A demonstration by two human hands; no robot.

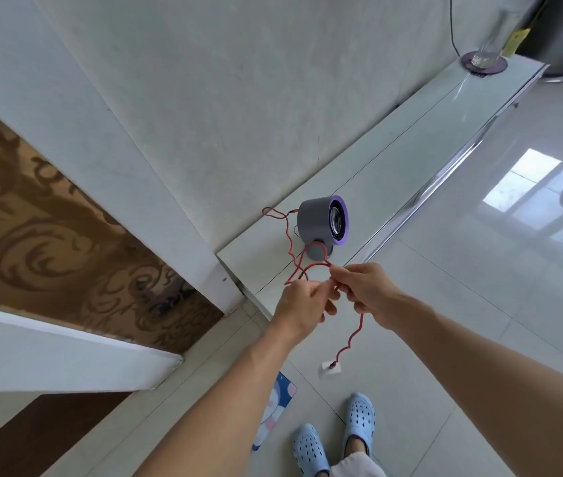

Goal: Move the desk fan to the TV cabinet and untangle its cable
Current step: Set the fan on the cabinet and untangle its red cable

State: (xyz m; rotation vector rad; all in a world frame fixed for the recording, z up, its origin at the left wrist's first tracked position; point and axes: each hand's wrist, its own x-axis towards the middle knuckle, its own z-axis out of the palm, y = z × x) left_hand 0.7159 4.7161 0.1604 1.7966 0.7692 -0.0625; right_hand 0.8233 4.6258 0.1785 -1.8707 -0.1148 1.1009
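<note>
desk fan stood on the near end of the tv cabinet, at 12 o'clock from the hands. red cable left its back, looped across the base and ran into both hands. left hand pinched the loop with curled fingers. right hand gripped the next stretch, just beside. white plug dangled at 6 o'clock. glass vase stood far off at 1 o'clock, blue slippers on the floor.
</note>
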